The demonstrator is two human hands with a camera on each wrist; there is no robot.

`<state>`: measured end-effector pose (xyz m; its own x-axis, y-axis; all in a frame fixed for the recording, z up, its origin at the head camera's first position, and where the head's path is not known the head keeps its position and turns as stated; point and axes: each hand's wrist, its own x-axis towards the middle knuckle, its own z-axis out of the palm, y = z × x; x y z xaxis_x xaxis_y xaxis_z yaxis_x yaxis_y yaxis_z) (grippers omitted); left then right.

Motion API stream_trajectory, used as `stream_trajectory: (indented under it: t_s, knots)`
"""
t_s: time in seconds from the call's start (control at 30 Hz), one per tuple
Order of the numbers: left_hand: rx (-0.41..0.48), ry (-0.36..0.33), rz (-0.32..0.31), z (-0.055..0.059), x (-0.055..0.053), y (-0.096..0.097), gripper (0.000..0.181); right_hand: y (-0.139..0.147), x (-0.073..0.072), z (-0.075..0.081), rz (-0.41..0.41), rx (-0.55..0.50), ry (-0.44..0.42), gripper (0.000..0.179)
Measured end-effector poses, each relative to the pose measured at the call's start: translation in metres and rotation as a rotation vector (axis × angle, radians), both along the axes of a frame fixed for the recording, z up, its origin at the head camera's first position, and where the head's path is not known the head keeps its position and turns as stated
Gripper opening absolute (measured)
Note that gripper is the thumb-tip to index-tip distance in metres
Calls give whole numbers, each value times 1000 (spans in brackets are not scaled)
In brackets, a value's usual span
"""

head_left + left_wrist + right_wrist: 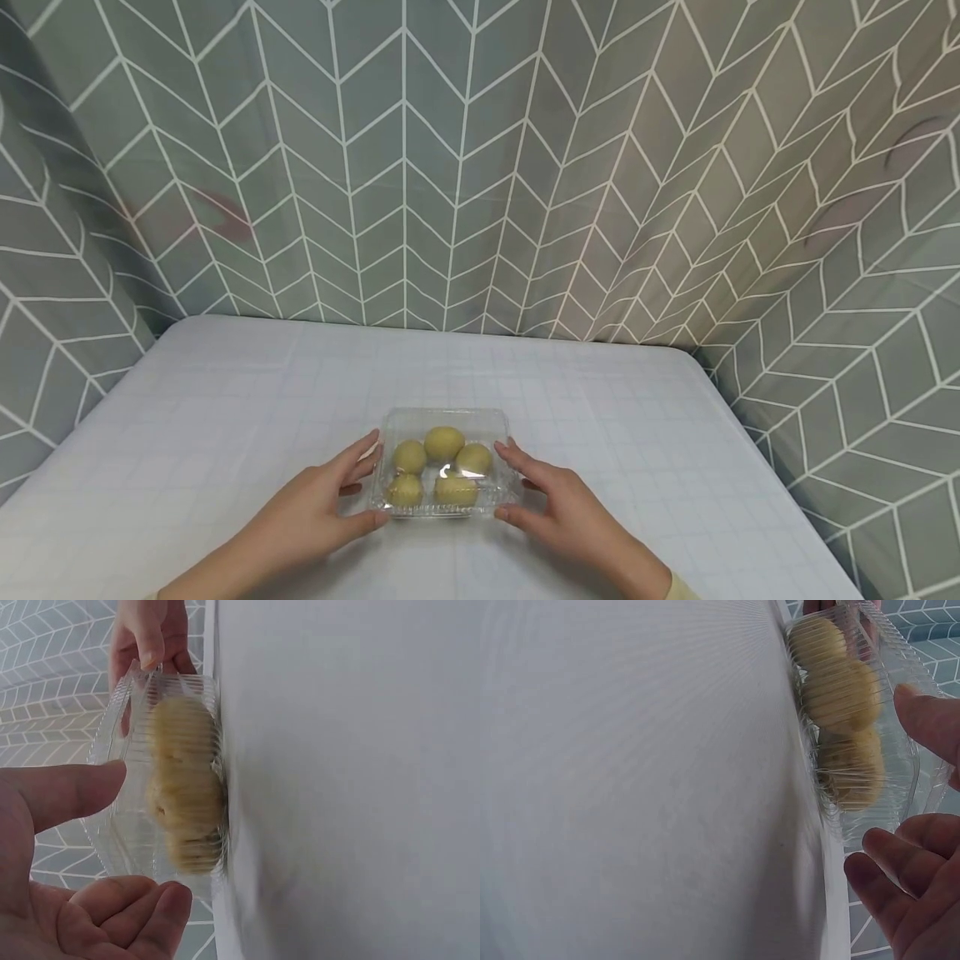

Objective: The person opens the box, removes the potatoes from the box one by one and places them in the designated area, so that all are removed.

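Note:
A clear plastic clamshell box (448, 416) with a ribbed wall lies on the table, its lid down over several small yellow potatoes (444, 443). My left hand (318, 504) is at the box's left side, thumb by the front corner and relaxed fingers along the edge. Across from it, my right hand (558, 500) reaches round the right side, with thumb and fingers apart and the fingertips right at the edge. In the right wrist view, the thumb (930, 724) overlaps the lid, while the other fingers are loosely bent below the box (889, 776).
A white cloth with a faint grid covers the table (300, 375). Behind it and along both sides hangs a grey-green curtain (435, 167) with white chevron lines. The box lies toward the table's near side.

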<state>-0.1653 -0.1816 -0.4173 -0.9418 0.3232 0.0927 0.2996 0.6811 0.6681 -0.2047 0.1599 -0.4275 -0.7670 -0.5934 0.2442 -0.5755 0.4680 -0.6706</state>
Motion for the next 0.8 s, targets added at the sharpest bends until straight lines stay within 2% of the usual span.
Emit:
stream_trajectory:
  t_s: [0.2, 0.57, 0.8]
  knots:
    - [-9, -10, -7, 2, 1, 1, 89, 0, 0, 1, -4, 56, 61, 71]
    - [9, 3, -43, 0, 1, 1, 79, 0, -1, -1, 7, 39, 38, 70]
    - [127, 2, -8, -1, 2, 3, 75, 0, -1, 0, 45, 68, 78, 69]
